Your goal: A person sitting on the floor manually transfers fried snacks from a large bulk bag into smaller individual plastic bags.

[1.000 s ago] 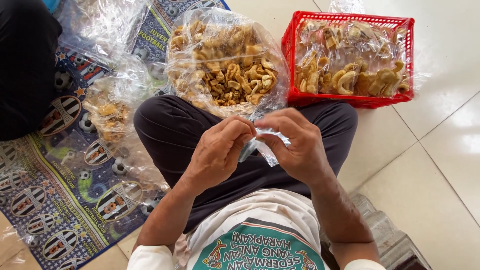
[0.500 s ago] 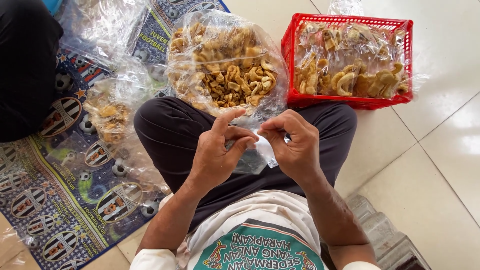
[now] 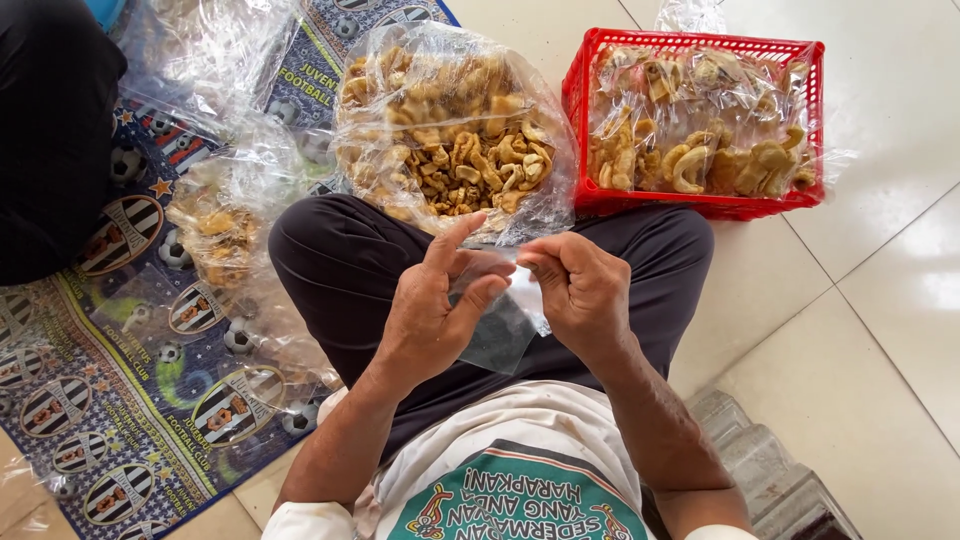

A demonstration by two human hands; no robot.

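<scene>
1. left hand [image 3: 435, 315] and right hand [image 3: 580, 290] each pinch a small clear bag [image 3: 500, 335] over the lap.
2. big bag of crackers [image 3: 450, 130] lies just beyond, red basket [image 3: 700, 205] beside it.

Your hands hold a small clear plastic bag [image 3: 500, 335] at centre. At twelve o'clock sits a large clear sack of tan crackers [image 3: 450, 130]. At one o'clock, filled clear packets [image 3: 700, 130] occupy the red basket [image 3: 700, 205].
</scene>
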